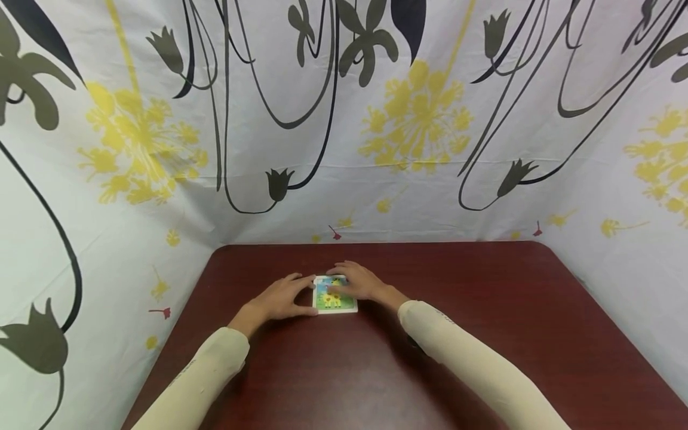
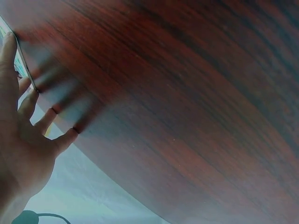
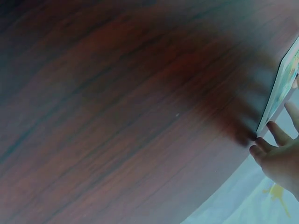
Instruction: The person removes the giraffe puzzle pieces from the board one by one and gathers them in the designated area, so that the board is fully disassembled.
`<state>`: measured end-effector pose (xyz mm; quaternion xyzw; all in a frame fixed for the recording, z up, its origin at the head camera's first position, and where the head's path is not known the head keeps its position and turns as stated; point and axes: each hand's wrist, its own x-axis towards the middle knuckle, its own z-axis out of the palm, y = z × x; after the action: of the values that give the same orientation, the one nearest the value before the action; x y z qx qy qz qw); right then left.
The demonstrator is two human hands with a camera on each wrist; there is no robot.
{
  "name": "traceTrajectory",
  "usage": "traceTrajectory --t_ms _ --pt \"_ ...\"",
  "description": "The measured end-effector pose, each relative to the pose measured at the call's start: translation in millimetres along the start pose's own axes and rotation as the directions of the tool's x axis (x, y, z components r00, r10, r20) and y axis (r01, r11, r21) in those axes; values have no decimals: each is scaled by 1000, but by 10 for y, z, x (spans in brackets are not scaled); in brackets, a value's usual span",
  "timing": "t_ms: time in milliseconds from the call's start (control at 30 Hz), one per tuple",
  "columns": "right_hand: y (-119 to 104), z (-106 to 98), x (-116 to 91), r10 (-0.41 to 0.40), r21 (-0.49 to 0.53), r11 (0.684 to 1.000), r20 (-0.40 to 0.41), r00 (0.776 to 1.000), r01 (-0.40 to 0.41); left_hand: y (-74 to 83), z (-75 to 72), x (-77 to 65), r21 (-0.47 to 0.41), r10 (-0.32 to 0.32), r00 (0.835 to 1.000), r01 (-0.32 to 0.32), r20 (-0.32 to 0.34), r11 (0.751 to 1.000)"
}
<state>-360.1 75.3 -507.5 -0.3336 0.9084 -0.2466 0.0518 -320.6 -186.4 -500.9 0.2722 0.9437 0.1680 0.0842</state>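
A small square picture board [image 1: 331,301] with a white border lies flat on the table, showing a yellow giraffe on green and blue. My left hand [image 1: 280,297] rests at its left side, thumb and forefinger spread to the two left corners. In the left wrist view, the other fingertips of that hand [image 2: 25,133] meet the tabletop beside the board's edge. From the right, my right hand [image 1: 359,281] reaches over the board's upper right part, hiding some of the picture. The right wrist view has this hand [image 3: 282,161] with fingers spread along the board's far edge.
The dark red wooden table [image 1: 333,364] has rounded far corners. White cloth [image 1: 349,179] printed with yellow and grey-green flowers hangs behind it and along both sides. Pale sleeves [image 1: 473,358] cover both forearms.
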Motion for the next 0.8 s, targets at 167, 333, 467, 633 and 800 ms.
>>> traceTrajectory --t_ms 167,333,467,633,800 --pt "-45 20 50 17 9 1000 -14 1000 -17 -13 -4 5 2 5 1000 -5 5 1000" --pt "-69 59 93 34 -17 999 -42 999 -35 -11 -9 16 -1 16 1000 -16 -2 1000" --pt "-93 78 116 43 -26 999 -57 997 -45 -10 -6 18 -2 18 1000 -18 -2 1000" --pt "-127 84 119 49 -4 999 -74 996 -50 -4 -1 17 -2 16 1000 -16 -3 1000" --pt "-131 123 138 59 33 998 -87 994 -56 -8 -3 1 5 7 1000 -7 -3 1000"
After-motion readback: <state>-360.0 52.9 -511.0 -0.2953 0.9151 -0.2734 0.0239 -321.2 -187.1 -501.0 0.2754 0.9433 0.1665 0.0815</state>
